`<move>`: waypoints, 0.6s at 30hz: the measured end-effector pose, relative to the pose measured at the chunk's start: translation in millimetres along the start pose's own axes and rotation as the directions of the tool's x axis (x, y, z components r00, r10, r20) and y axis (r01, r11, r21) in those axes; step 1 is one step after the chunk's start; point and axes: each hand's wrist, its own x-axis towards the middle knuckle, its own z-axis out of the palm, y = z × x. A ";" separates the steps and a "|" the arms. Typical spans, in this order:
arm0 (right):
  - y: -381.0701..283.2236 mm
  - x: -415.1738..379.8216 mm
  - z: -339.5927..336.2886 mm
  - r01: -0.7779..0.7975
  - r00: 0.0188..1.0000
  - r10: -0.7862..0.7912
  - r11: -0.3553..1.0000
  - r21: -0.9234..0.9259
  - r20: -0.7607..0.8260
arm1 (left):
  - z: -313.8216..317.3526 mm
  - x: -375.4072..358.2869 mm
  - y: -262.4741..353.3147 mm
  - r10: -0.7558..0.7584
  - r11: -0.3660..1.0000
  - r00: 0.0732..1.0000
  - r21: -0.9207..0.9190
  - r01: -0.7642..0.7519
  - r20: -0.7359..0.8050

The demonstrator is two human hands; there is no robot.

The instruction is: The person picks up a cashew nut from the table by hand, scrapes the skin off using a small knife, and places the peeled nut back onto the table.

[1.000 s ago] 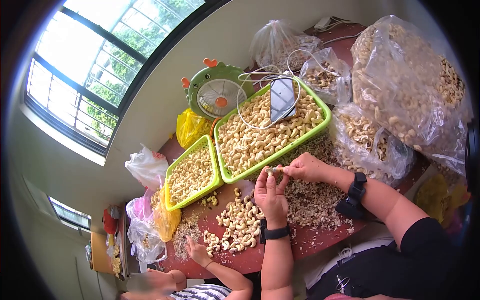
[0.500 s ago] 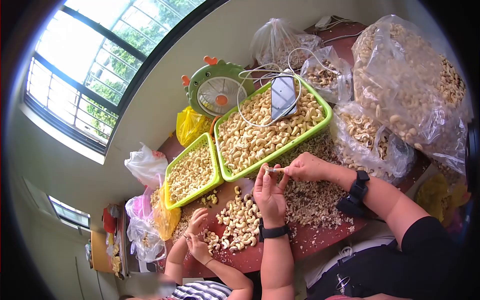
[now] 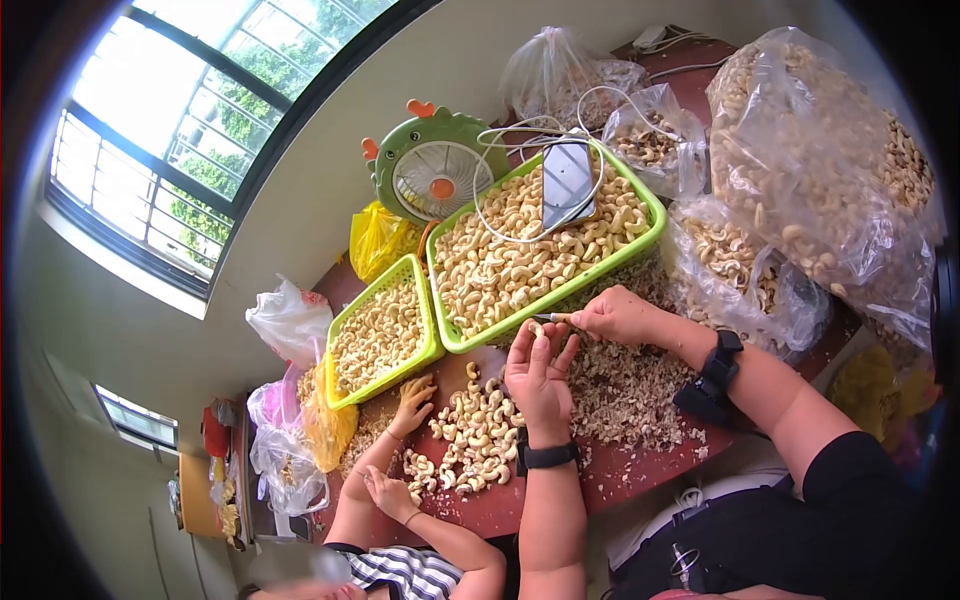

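Two bare hands are in use in the head view. Left hand [image 3: 540, 388]: thumb and forefinger pinched narrow on one nut [image 3: 538, 329], pale, curved and smooth; the other fingers stand slightly spread. Right hand [image 3: 618, 317]: fingers closed around a slim knife [image 3: 555, 317], light handle, narrow dark tip. The nut sits at the left fingertips, with the knife tip just beside it; contact between the two cannot be confirmed.

Below and left of the left fingers: loose nuts [image 3: 476, 432], curved, cream with brownish patches, heaped on the smooth red table [image 3: 610, 490]. Right of the left fingers, below the right: dry, flaky crumbs [image 3: 635, 405]. Beyond both sets of fingers: a large basket [image 3: 459, 343], green, rigid, rectangular, filled with nuts, a glossy phone [image 3: 568, 185] on top. Left of it: a small basket [image 3: 431, 349], likewise filled. Well right of the right fingers: a clear, wrinkled plastic bag [image 3: 800, 150], bulging. Well left of the left fingers: a co-worker's hand [image 3: 412, 402], near the small basket.
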 end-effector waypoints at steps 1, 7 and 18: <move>-0.5 -0.2 0.7 0.006 1.000 -0.006 1.000 -0.024 0.003 | -0.1 -0.3 1.4 0.017 1.000 1.000 0.019 -0.018 0.008; 2.4 -0.6 6.7 0.044 0.999 -0.042 0.998 -0.052 0.033 | 0.3 -0.6 7.8 0.042 0.999 0.996 0.024 -0.044 0.077; -3.6 -2.1 0.4 -0.012 1.000 0.010 0.979 -0.204 -0.008 | -7.6 3.0 6.8 0.015 0.989 1.000 0.145 -0.016 0.012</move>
